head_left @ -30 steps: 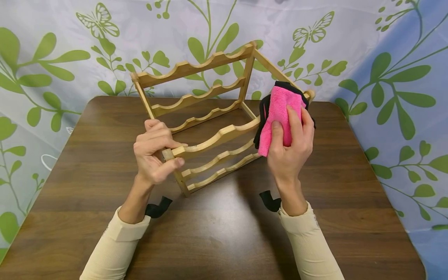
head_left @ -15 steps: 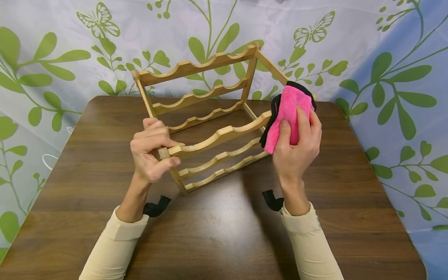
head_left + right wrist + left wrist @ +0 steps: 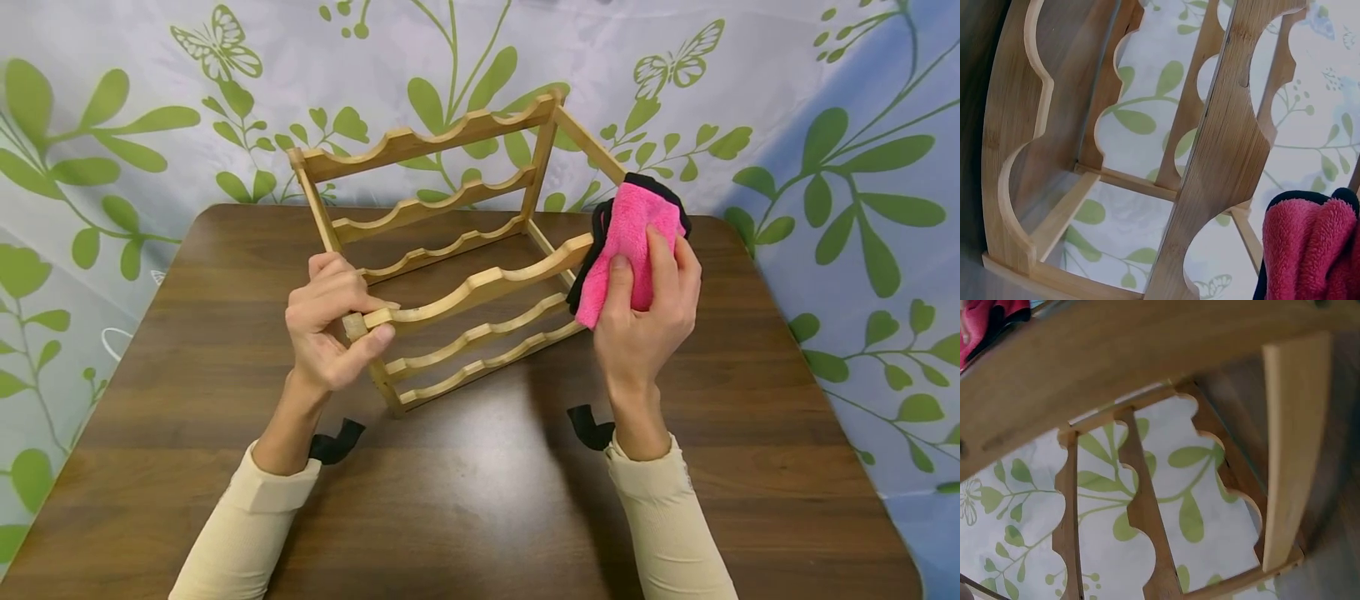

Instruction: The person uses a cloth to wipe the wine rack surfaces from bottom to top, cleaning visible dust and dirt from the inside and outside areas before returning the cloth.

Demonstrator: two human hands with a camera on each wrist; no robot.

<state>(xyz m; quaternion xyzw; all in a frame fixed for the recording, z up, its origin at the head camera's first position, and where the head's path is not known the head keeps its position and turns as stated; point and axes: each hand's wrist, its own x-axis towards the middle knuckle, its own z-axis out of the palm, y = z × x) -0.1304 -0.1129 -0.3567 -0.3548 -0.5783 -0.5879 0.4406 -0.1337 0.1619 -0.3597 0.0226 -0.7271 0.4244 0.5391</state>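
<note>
While your left hand (image 3: 328, 321) grips the rack (image 3: 486, 287) left of centre, your right hand (image 3: 648, 312) pinches cloth (image 3: 632, 233) at its right end.

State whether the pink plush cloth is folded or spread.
Folded: the pink plush cloth, gripped by the right hand, shows overlapping layers with black edging.

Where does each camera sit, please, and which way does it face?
Head: on the head, facing forward and down at the rack; left hand, right hand, sleeves.
Left wrist: on that wrist, looking through the rack at the backdrop; perhaps slivers of both hands.
Right wrist: on that wrist, likewise through the rack; no hand.
Wrist views share cloth and backdrop.
</note>
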